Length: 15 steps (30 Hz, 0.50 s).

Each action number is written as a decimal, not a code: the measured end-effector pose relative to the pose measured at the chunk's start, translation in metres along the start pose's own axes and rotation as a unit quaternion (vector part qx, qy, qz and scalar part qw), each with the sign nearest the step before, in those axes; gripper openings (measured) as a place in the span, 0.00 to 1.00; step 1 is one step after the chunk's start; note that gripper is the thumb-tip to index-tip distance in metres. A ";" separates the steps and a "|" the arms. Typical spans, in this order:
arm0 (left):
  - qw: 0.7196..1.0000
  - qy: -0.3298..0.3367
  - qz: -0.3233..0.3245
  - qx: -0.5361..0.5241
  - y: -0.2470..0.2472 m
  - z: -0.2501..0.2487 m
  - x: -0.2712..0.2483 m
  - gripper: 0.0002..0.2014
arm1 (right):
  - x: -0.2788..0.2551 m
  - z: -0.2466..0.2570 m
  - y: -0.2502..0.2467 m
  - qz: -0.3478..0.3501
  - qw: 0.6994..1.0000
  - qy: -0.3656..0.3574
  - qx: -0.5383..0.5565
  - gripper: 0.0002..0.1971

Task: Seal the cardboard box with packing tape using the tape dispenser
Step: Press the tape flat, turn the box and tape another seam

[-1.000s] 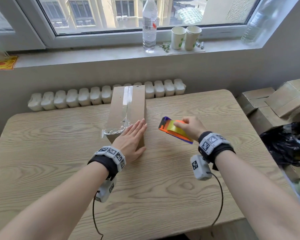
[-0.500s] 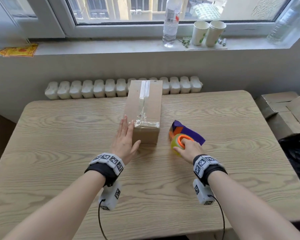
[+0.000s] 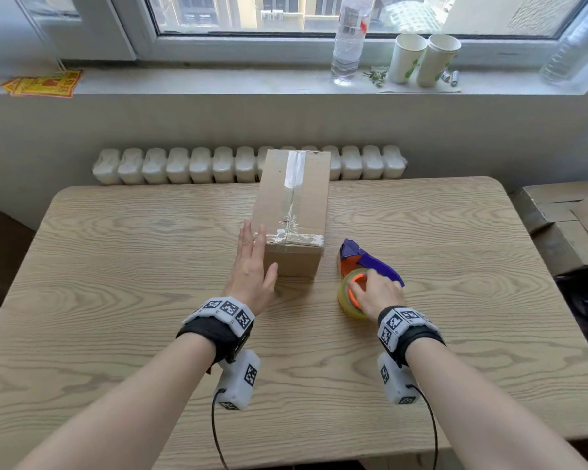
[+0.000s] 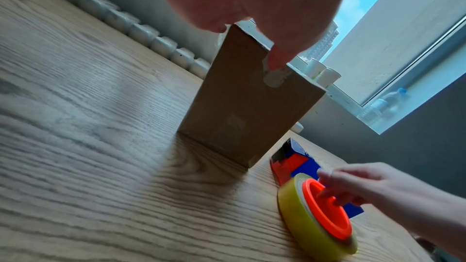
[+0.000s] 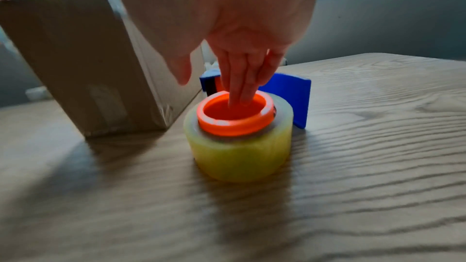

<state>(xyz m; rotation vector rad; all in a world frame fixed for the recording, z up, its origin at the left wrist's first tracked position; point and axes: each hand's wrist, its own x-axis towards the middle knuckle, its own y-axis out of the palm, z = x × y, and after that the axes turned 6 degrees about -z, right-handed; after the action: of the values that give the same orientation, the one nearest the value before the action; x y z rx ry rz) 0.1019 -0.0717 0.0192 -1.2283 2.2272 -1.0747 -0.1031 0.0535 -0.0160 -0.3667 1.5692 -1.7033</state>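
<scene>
table (image 3: 116, 300): wood-grain, below window sill (image 3: 218, 81) | left hand (image 3: 252, 269) flat, fingers straight | right hand (image 3: 381, 293) fingers loose in tape dispenser (image 3: 364, 273) hub

One light wood-grain table (image 3: 116, 300) fills the middle of the frame. On it stand one brown cardboard box with clear tape along its top seam (image 3: 294, 212) and one purple and orange tape dispenser carrying a single yellowish roll of tape (image 3: 360, 276). Two bare hands are in view: one left hand (image 3: 252, 269) at centre, one right hand (image 3: 379, 293) just right of it. Each wrist wears one black band with white coded markers. Along the windowsill at the top stand two white paper cups (image 3: 423, 57), side by side, and two clear plastic bottles, one at top centre (image 3: 348, 39) and one at far upper right (image 3: 572, 45). One yellow and red paper (image 3: 43, 83) lies at upper left.
</scene>
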 end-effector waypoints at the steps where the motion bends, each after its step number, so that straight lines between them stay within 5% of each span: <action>1: 1.000 -0.010 -0.004 -0.009 0.000 0.002 -0.001 0.35 | 0.002 0.003 -0.006 -0.022 0.998 0.015 0.055 0.24; 5: 0.996 -0.064 -0.009 -0.059 0.000 0.004 -0.005 0.37 | 0.003 0.029 -0.027 0.017 0.945 0.007 0.326 0.27; 9: 0.989 -0.097 0.021 -0.111 0.003 0.004 -0.003 0.40 | -0.007 0.067 -0.037 0.105 0.844 -0.049 0.524 0.32; 15: 0.990 -0.084 -0.007 -0.111 -0.010 0.012 0.003 0.30 | -0.002 0.065 -0.023 0.036 0.906 -0.106 0.407 0.30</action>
<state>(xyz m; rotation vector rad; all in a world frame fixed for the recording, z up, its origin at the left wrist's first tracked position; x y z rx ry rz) 0.1129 -0.0825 0.0191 -1.3715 2.2546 -0.7114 -0.0661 0.0073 0.0195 -0.0524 0.6059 -2.0047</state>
